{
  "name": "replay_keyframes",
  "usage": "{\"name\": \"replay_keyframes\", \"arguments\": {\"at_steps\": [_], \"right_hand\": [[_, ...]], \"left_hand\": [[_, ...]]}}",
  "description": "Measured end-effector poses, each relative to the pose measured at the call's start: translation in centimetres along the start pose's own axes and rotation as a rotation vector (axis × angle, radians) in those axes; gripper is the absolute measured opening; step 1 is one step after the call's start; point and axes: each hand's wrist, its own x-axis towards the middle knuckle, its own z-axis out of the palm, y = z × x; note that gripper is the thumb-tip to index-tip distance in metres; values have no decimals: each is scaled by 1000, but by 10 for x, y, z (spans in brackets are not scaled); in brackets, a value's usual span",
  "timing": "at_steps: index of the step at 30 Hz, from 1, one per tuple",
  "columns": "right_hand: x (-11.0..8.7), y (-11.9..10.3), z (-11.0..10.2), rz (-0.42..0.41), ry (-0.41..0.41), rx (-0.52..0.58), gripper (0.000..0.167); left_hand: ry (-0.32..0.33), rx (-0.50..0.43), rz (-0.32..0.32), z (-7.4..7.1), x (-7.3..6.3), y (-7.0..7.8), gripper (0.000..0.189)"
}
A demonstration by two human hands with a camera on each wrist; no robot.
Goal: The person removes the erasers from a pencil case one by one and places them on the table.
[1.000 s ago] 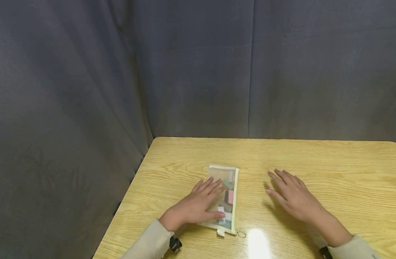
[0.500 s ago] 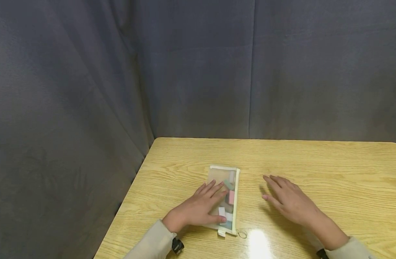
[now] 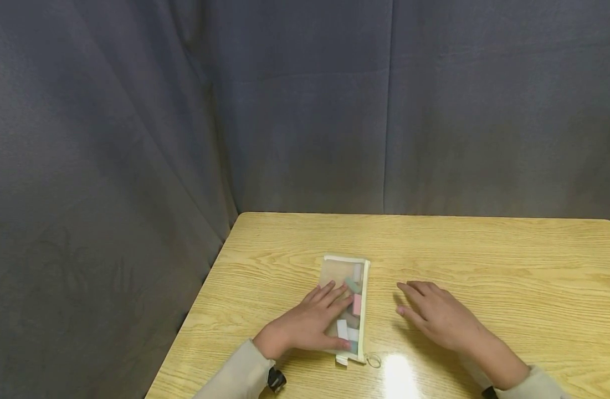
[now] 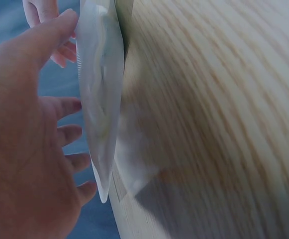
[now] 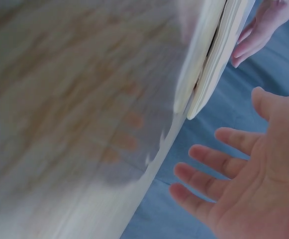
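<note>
A translucent zip pouch (image 3: 337, 270) with a pale yellow edge lies flat on the table. Through it show a pink block (image 3: 357, 304), a greenish piece (image 3: 353, 285) and white pieces (image 3: 342, 328). My left hand (image 3: 309, 322) is over the pouch, fingers spread and thumb toward its near end, covering part of it. In the left wrist view the fingertips come right up to the bulging pouch (image 4: 102, 74). To the right of the pouch, my right hand (image 3: 444, 316) hovers palm down above the table, fingers relaxed and holding nothing.
A small ring (image 3: 373, 361) hangs at the pouch's near right corner, beside a white tab (image 3: 341, 360). The wood-grain table (image 3: 534, 266) ends at a dark curtain (image 3: 305, 111) behind and to the left. Light glares on the table (image 3: 398, 377) in front.
My right hand has moved left and nearer to me, closer to the pouch. The left hand has shifted slightly right and toward me over the pouch, which has stayed nearly in place.
</note>
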Motion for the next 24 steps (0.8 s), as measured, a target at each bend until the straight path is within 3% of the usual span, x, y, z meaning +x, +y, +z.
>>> {"name": "replay_keyframes", "arguments": {"at_steps": [24], "right_hand": [[3, -23, 4, -85, -40, -20, 48]], "left_hand": [[-57, -52, -47, 6, 3, 3, 96]]}}
